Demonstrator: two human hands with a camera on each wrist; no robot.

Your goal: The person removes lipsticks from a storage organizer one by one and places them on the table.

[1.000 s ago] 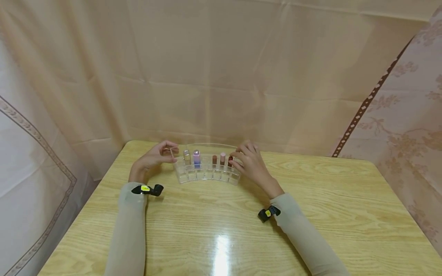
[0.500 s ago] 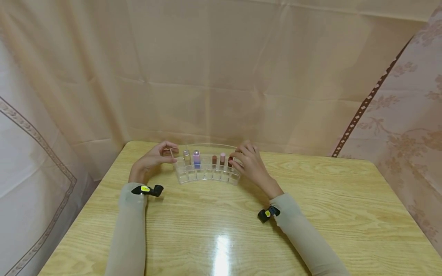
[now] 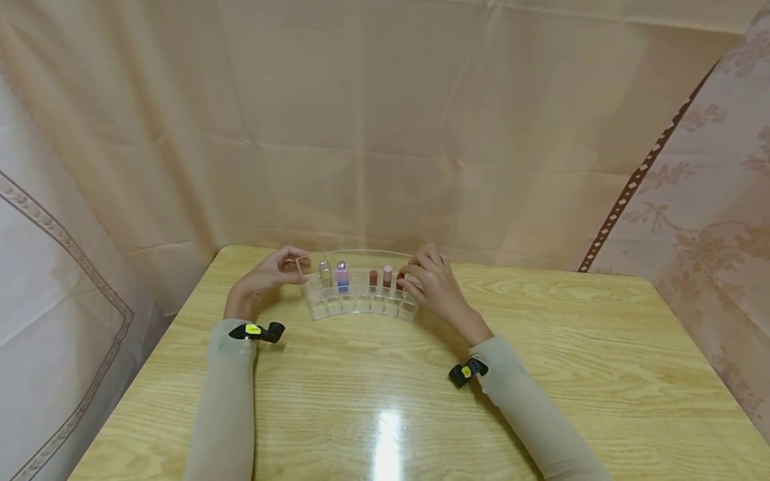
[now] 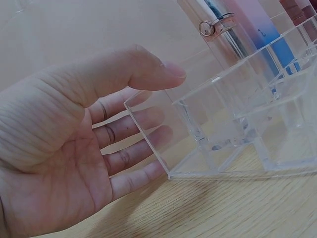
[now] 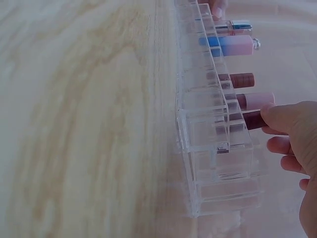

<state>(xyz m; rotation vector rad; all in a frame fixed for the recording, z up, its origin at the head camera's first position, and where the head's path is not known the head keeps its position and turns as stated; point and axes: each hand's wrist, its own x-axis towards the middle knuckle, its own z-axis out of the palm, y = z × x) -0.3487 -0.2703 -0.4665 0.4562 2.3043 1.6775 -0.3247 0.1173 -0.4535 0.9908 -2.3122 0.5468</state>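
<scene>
A clear, curved, stepped lipstick organizer [image 3: 363, 309] stands on the table. My left hand [image 3: 271, 270] grips its left end wall, thumb [image 4: 158, 77] over the top edge and fingers showing through the clear plastic. At the opposite end, my right hand [image 3: 442, 284] pinches the top of a dark red lipstick [image 5: 253, 120] seated in a back slot. Beside that one stand a pink-capped lipstick [image 5: 261, 100] and a brown lipstick [image 3: 373, 278]. Toward the left are a pink-and-blue tube [image 3: 342, 275] and a gold-and-silver tube [image 3: 325, 272], both upright.
The wood-grain table [image 3: 361, 374] extends in front of the organizer and to both sides. A beige curtain [image 3: 373, 133] hangs close behind the table's far edge. Patterned cloths hang at left and right. Each sleeve bears a black wrist camera.
</scene>
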